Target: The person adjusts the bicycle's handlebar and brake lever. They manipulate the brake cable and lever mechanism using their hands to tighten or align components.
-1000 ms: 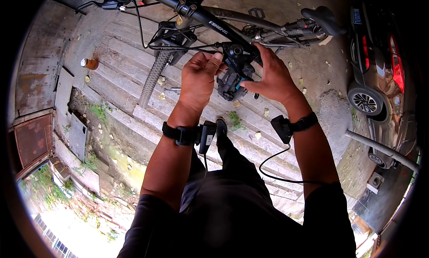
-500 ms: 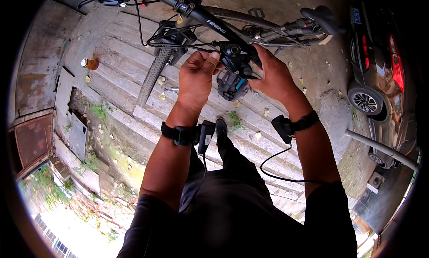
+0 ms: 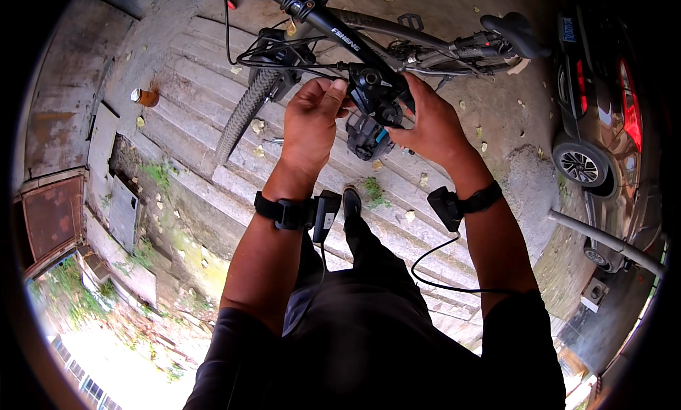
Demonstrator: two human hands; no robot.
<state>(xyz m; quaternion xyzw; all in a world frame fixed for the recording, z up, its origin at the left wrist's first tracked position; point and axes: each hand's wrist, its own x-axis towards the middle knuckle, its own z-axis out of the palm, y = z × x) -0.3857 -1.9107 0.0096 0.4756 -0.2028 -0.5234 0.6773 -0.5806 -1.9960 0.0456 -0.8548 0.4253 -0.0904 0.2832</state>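
Observation:
A black bicycle handlebar [image 3: 347, 37] slants down toward me, a brake and shifter unit [image 3: 365, 84] clamped near its end. Beside that unit, my left hand [image 3: 311, 123] is closed in a pinch, thumb against fingers; whatever lies between them is hidden. Thin black cables [image 3: 291, 69] run into the unit just above these fingertips. My right hand [image 3: 438, 130] wraps the end of the handlebar, its thumb on the near side by the lever and the other fingers mostly out of sight behind. The knobby front tyre [image 3: 245, 119] stands left of the hands.
Beneath the handlebar lies a dark bundle [image 3: 365, 137] with a blue patch. Concrete steps [image 3: 191, 105] strewn with leaves surround my shoe [image 3: 351, 202]. An orange-brown can [image 3: 145, 98] stands to the left. A parked car [image 3: 617, 126] and a metal pole [image 3: 603, 241] are at the right.
The right thumb and the lever beside it have shifted slightly. My left hand keeps its pinch at almost the same place. The whole scene has moved a little in view.

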